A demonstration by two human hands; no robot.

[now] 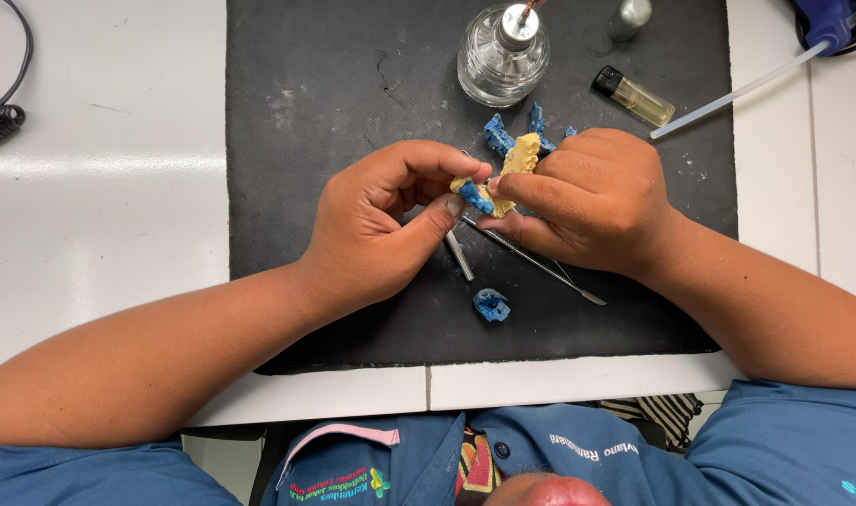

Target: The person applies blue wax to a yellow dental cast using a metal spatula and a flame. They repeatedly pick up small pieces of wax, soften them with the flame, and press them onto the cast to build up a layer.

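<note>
The yellow dental cast (514, 169) sits between both hands above the black mat (306, 141). The left hand (381, 225) pinches its blue wax end; the right hand (587, 197) pinches its opposite side, equally near.

L hand (381, 225) fingers curled, thumb out, R hand (592, 197) pinching, fingertips meeting, forearms angled inward

Both hands (390, 220) (592, 201) pinch yellow dental cast (517, 159) bearing blue wax (477, 197), above black mat (306, 112).
</note>
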